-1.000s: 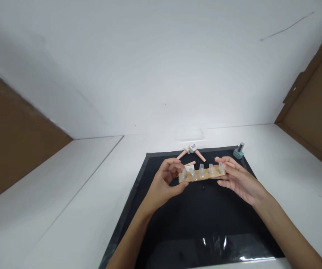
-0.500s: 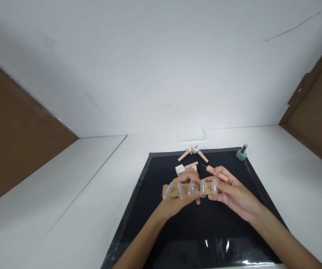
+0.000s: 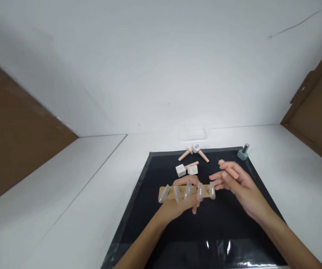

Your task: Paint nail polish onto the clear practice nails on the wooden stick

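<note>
My left hand (image 3: 181, 201) grips a wooden strip (image 3: 170, 191) that carries several clear false nail tips, and holds it level a little above the black mat (image 3: 146, 194). My right hand (image 3: 239, 185) is just right of the strip's end, apart from it, with a thin peach-coloured stick (image 3: 232, 172) held between its fingers. Behind the strip, two small white cubes (image 3: 186, 170) lie on the mat.
More peach sticks and small white pieces (image 3: 194, 151) lie at the mat's far edge. A teal nail polish bottle (image 3: 243, 153) stands at the far right corner. The mat lies on a white table (image 3: 65, 209) against a white wall, with brown panels on both sides.
The strip came down and left, toward me. My right hand let go of its end and drew back to the right; only my left hand holds it now.
</note>
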